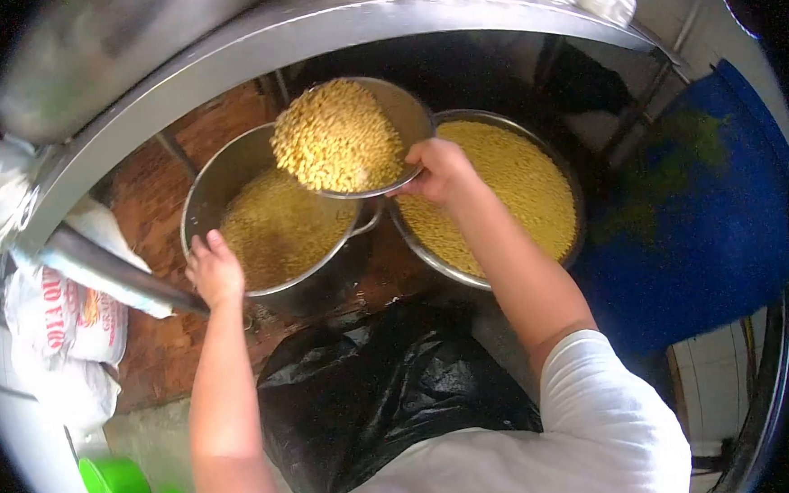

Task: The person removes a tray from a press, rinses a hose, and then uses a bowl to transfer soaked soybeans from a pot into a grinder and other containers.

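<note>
My right hand (441,173) grips the near right rim of a metal bowl (402,110). Pale yellow soybeans (338,137) lie heaped toward the bowl's left side, and it tilts over the large metal pot (195,200) on the left. At that pot's near left rim, my left hand (217,268) is closed on the edge. Soybeans in cloudy liquid (289,226) show inside the pot. Under my right forearm stands a second wide metal pot (575,195), nearly full of yellow soybeans (508,185).
A steel counter edge (309,30) curves above the pots. White printed sacks (73,311) lean at left, with green plastic tubs (111,481) below. A blue barrel-like container (709,227) stands at right. Black plastic (385,383) covers the person's front.
</note>
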Tool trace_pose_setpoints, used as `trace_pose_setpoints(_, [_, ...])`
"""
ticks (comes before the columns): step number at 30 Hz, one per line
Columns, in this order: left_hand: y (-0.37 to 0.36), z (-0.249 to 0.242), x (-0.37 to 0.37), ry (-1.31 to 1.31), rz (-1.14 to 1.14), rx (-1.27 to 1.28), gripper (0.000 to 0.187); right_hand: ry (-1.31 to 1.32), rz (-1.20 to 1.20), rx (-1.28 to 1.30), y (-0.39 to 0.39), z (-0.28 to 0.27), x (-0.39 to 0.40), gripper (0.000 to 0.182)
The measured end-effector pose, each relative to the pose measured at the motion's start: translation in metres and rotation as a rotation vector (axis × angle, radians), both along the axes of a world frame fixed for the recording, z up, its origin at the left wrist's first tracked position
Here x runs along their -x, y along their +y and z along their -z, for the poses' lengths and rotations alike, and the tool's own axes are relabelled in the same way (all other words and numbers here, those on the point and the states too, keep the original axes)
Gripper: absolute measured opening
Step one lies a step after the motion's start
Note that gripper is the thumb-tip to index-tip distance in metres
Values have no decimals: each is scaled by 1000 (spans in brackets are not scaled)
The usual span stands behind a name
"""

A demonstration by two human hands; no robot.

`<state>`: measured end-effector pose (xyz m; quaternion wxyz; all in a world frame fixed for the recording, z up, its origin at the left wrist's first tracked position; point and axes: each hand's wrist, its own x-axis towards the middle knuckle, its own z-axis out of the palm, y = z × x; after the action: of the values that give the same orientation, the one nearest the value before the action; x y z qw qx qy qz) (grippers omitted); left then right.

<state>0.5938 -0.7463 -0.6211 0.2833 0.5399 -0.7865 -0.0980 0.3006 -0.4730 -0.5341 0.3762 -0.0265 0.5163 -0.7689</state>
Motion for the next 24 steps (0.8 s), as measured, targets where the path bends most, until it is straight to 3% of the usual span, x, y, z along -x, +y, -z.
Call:
trace_pose_setpoints(4, [-4, 6, 1, -13, 12, 20, 74, 128, 353, -49, 78, -48, 13, 38])
trace_pose_setpoints(6, [-6, 9, 0, -7, 26, 39, 74, 254, 419, -92, 117, -33, 67, 41])
trace_pose_setpoints(10, [-8, 12, -1, -35, 33, 56, 75, 643, 545, -344, 177, -57, 98, 42])
trace_pose_setpoints(12, [-7, 11, -1, -47, 32, 40, 76, 846, 608, -549, 198, -58, 123, 54])
trace_pose_setpoints(13, [-7, 11, -1, -60, 21, 28, 76, 968, 632, -773, 206, -60, 124, 68])
trace_pose_setpoints(14, [-7, 11, 0, -74, 11, 17, 76, 965, 631, -774, 207, -58, 127, 68])
trace_pose_setpoints(16, [-10, 13, -1, -87, 19, 14, 76, 1231, 520, -1380, 208, -51, 137, 72])
trace_pose_setpoints(24, [-14, 15, -3, -72, 76, 16, 75, 1317, 154, -1616, 170, 14, 126, 88])
